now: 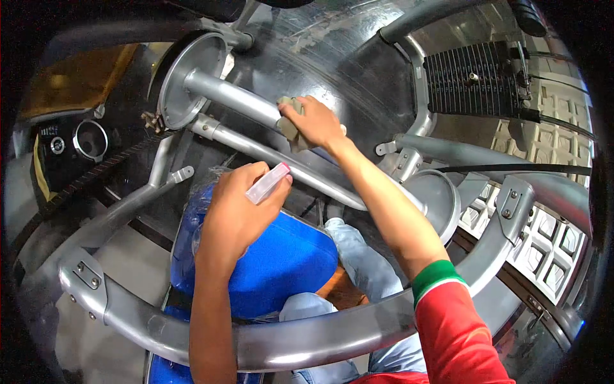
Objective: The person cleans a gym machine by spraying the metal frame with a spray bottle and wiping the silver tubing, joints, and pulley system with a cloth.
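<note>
My right hand [314, 123] is closed around a crumpled grey-beige cloth [292, 131], pressed on the upper silver tube [233, 98]. That tube runs between two round silver end discs [193, 80]. In front of my chest, my left hand [240, 198] grips a small translucent plastic bottle [263, 185] with a pink-red end. The bottle sits just below the lower silver tube [281, 159], apart from it. What the palm side of my left hand looks like is hidden.
A curved silver frame tube [268, 345] crosses in front of my body. Behind my left hand is a blue padded seat [288, 256]. A black finned block [473, 78] stands at the right, with a black cable [511, 169] below it. At the left is a speaker panel [91, 139].
</note>
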`<state>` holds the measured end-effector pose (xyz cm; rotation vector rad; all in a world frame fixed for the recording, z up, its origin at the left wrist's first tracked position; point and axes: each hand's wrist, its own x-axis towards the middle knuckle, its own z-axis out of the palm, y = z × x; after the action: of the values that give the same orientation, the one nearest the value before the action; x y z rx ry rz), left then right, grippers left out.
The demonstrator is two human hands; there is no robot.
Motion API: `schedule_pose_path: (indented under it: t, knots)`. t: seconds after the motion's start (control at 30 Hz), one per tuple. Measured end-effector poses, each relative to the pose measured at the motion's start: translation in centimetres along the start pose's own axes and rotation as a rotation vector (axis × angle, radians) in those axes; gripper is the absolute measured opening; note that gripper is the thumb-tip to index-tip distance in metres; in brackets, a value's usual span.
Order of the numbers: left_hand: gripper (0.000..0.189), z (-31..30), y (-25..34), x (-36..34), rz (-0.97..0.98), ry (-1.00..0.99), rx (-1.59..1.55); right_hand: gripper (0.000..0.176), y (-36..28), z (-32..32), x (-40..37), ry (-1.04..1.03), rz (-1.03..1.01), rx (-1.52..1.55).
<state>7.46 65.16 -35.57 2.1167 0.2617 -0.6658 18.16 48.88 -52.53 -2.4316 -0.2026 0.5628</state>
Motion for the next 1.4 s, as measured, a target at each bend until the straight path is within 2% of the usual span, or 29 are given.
schedule_pose_path:
  t: [0.03,0.1,0.2,0.3,0.33,0.4,0.47,0.53,0.67,0.73,0.87,0.9,1.0,1.13,1.27,1.33,1.37,1.4]
  knots:
    - [0.034,0.0,0.1,0.0,0.0,-0.003,-0.003,0.067,0.8,0.2,-0.5,0.005,0.004,-0.001]
    - [0.033,-0.2,0.5,-0.2,-0.012,-0.012,-0.03,0.058,2.3,0.3,-3.0,0.175,-0.211,-0.19]
    - [0.032,-0.1,0.3,-0.5,-0.04,-0.025,-0.084,0.053,2.8,-3.3,-8.6,0.054,-0.241,-0.326]
    - [0.03,-0.1,0.2,-0.4,-0.02,-0.019,-0.105,0.052,5.4,-3.9,-11.7,0.047,-0.265,-0.427]
    - [0.029,-0.2,0.2,-0.3,0.007,-0.011,-0.089,0.055,5.3,-3.6,-11.3,0.082,-0.344,-0.48]
    - [0.029,0.0,-0.1,-0.3,-0.001,0.005,-0.096,0.046,4.9,-3.1,-9.7,-0.047,-0.499,-0.597]
    - [0.029,0.1,-0.2,-0.4,-0.014,0.007,-0.095,0.038,2.5,-1.1,-7.3,0.006,-0.625,-0.554]
    - [0.029,-0.1,-0.1,-0.3,-0.033,-0.051,-0.082,0.029,-1.0,1.3,-4.5,0.131,-0.615,-0.586]
    - [0.029,0.2,-0.6,-0.1,-0.004,-0.014,0.007,0.031,-2.3,1.9,-3.9,0.231,-0.604,-0.606]
    - [0.029,-0.2,0.3,-0.2,-0.112,-0.055,-0.025,0.024,0.8,0.8,-5.9,0.153,-0.612,-0.599]
    - [0.03,0.0,-0.4,-0.2,-0.062,-0.043,-0.03,0.029,7.0,-3.8,-11.8,-0.097,-0.635,-0.728]
    - [0.03,0.1,-0.6,-0.2,-0.07,-0.041,-0.037,0.029,7.5,-4.5,-12.3,-0.105,-0.641,-0.729]
    - [0.03,0.3,-0.6,-0.1,-0.088,-0.031,-0.04,0.032,7.8,-5.7,-12.4,-0.158,-0.615,-0.728]
    - [0.03,0.0,-0.2,0.0,-0.119,-0.09,0.011,0.041,4.3,-4.9,-10.0,-0.195,-0.577,-0.763]
    - [0.032,0.7,0.0,0.0,-0.123,-0.13,0.022,0.047,3.0,-3.5,-7.3,-0.055,-0.534,-0.572]
    - [0.032,1.3,0.1,-0.4,-0.092,-0.082,0.012,0.042,2.0,-3.0,-6.0,0.073,-0.405,-0.246]
    - [0.033,1.6,0.1,-0.4,-0.065,-0.029,-0.003,0.039,1.7,-2.9,-5.9,0.093,-0.301,-0.173]
    - [0.033,1.9,0.1,-0.3,-0.062,-0.04,0.003,0.039,2.3,-2.8,-6.3,0.097,-0.29,-0.17]
